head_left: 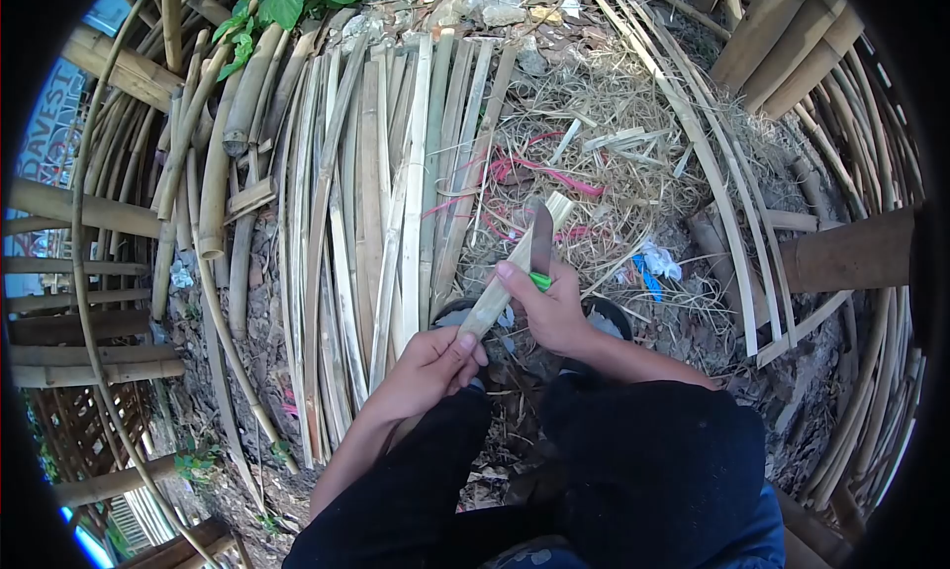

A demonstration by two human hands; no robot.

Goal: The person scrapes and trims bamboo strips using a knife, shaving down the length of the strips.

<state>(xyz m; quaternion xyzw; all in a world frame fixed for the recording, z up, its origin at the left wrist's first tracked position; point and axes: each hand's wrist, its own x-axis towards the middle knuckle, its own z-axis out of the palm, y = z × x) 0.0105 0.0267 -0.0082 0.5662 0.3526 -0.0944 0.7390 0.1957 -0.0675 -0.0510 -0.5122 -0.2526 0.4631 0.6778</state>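
The left hand [424, 371] is closed around the lower part of a split bamboo strip [485, 310], thumb lying along its face. The right hand [554, 307] is wrapped around the green handle of a knife [541, 235], its thumb pressed onto the strip. The blade points away from the body, right beside the strip's upper part, whose far end reaches over the shavings [554, 104]. The strip slants up and to the right, held above the ground in front of the knees of the dark-clad legs [643, 470]. On the left, long slats [373, 193] lie side by side; their right edge comes near the hands, so room to that side at ground level is tight. Ahead, low shavings and pink twine [579, 186] spread between the slats and a few thin strips [708, 163], giving the blade's tip more open room. A blue scrap [648, 280] lies to the right of the right hand. Farther out, poles [218, 188] bound the left side and a thick post [851, 254] juts in from the right edge.
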